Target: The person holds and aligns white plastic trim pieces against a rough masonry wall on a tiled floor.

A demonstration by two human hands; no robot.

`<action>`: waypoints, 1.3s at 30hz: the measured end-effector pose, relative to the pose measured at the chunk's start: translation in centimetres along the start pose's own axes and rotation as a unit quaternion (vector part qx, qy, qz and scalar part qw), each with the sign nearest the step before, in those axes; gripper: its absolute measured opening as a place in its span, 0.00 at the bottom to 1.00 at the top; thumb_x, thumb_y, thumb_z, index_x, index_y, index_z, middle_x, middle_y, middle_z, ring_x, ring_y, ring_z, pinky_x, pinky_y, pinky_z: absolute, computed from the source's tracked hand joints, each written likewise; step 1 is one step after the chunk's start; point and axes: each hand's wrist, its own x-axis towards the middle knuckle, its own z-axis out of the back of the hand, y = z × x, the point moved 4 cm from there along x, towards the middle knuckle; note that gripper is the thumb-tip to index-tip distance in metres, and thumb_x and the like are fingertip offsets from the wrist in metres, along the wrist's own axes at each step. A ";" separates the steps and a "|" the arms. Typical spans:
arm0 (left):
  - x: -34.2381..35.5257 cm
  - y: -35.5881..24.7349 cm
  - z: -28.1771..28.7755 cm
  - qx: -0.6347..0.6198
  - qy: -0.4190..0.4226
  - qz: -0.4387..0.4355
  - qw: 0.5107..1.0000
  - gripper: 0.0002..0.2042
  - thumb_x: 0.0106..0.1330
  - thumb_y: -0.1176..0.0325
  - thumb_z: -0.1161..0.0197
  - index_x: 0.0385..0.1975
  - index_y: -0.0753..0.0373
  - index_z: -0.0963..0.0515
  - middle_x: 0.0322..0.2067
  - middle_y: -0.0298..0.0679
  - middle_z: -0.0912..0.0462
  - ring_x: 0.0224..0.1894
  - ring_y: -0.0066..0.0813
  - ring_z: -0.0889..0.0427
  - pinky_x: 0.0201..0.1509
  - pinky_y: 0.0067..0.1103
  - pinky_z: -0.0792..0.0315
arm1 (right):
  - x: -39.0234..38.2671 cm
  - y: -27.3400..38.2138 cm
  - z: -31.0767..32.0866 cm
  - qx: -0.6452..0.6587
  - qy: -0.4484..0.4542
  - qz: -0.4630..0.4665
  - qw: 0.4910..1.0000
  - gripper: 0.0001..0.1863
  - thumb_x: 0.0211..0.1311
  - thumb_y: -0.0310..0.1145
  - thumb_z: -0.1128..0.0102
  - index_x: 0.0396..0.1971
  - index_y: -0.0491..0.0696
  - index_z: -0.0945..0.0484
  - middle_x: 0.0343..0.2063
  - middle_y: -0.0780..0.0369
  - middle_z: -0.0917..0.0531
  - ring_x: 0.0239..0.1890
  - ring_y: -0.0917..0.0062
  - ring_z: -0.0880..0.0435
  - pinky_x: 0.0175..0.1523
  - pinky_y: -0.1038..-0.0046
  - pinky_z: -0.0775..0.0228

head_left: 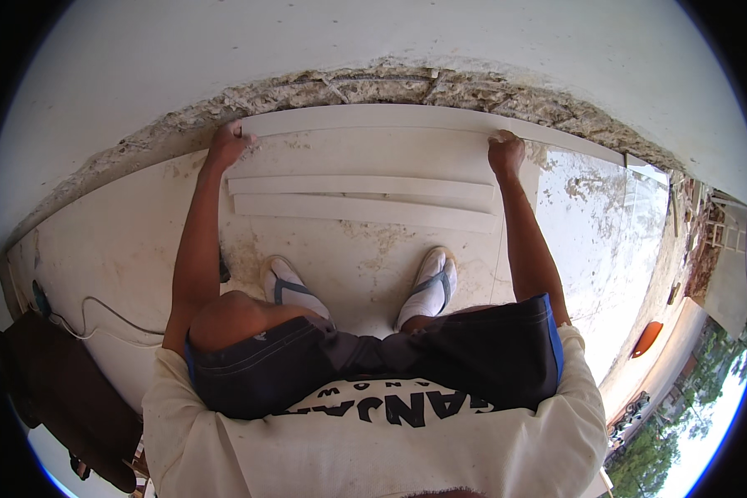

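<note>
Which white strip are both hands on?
The white strip along the rough wall base, spanning left hand to right hand; the two loose strips lie on the floor nearer the feet, untouched.

You've got one white strip (373, 117): long, narrow, plain-faced, running left to right at the far side, just beside the rough, broken wall band (373, 85).

A: Colour of the tile strips (365, 117)?
B: Plain off-white.
A: Floor (116, 232)?
B: Cream, blotched with brown.
A: The wall (373, 33) and broken masonry (548, 104)?
B: Wall pale grey-white; masonry mottled beige and brown.
A: Shorts (257, 369) and shirt (349, 456)?
B: Shorts dark grey, blue at the sides; shirt cream with black lettering (402, 407). Sandal straps (299, 290) blue-grey, socks (283, 269) white.
</note>
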 end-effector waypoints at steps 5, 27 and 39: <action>-0.3 0.7 0.2 0.023 -0.024 0.004 0.999 0.22 0.55 0.69 0.33 0.49 0.70 0.27 0.37 0.43 0.17 0.34 0.26 0.21 0.41 0.23 0.29 | -1.8 1.1 1.2 -0.017 -0.003 0.023 1.000 0.18 0.51 0.34 0.39 0.44 0.47 0.21 0.50 0.51 0.25 0.58 0.59 0.33 0.61 0.61 0.39; 0.5 2.2 -0.5 -0.112 0.016 -0.029 0.993 0.15 0.59 0.74 0.40 0.46 0.69 0.25 0.35 0.38 0.17 0.35 0.19 0.22 0.42 0.18 0.31 | -0.7 -1.0 1.6 0.098 0.030 0.083 0.991 0.21 0.49 0.26 0.43 0.47 0.45 0.23 0.45 0.51 0.21 0.51 0.59 0.25 0.57 0.64 0.33; 0.7 2.7 -0.7 -0.109 0.002 -0.049 0.993 0.12 0.58 0.73 0.39 0.42 0.68 0.24 0.32 0.35 0.18 0.33 0.17 0.24 0.40 0.17 0.31 | -0.1 -2.7 1.6 0.103 0.002 0.091 0.991 0.19 0.50 0.27 0.44 0.46 0.44 0.22 0.43 0.52 0.20 0.45 0.61 0.20 0.52 0.65 0.29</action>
